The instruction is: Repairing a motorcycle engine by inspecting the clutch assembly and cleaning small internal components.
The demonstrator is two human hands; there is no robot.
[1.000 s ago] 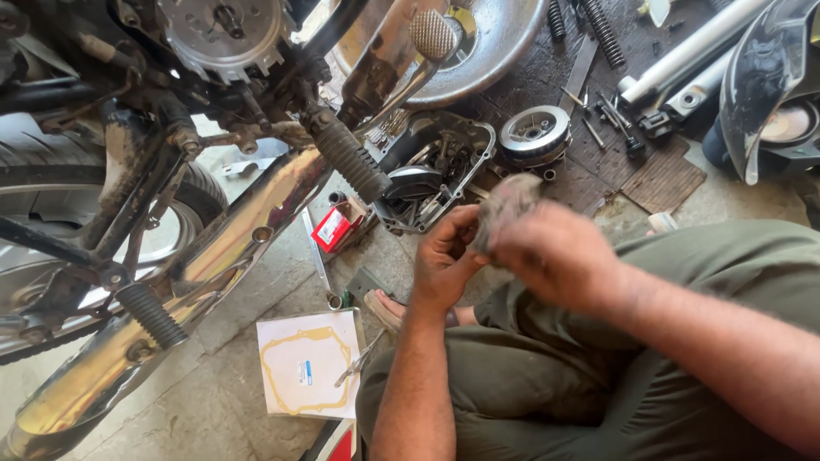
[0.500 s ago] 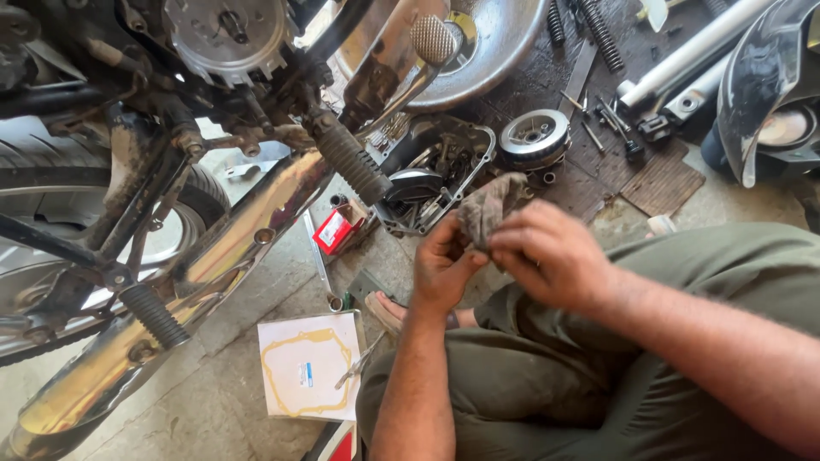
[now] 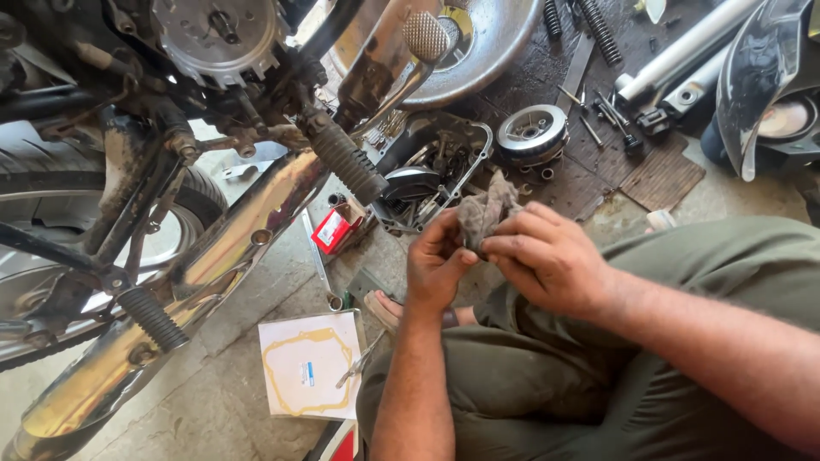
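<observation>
While squatting on the floor [image 3: 222,401] beside the motorcycle, left hand [image 3: 437,266] and right hand [image 3: 547,256] both clamped on a grimy rag [image 3: 483,213] above the knee; engine cover [image 3: 431,175], clutch hub [image 3: 531,132] and gasket [image 3: 307,371] lying loose, refitting seemingly ahead.

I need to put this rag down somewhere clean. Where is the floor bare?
Bare concrete lies left of the gasket sheet, below the exhaust pipe. The mat beyond the hands is crowded with springs, tools and an engine cover.
</observation>
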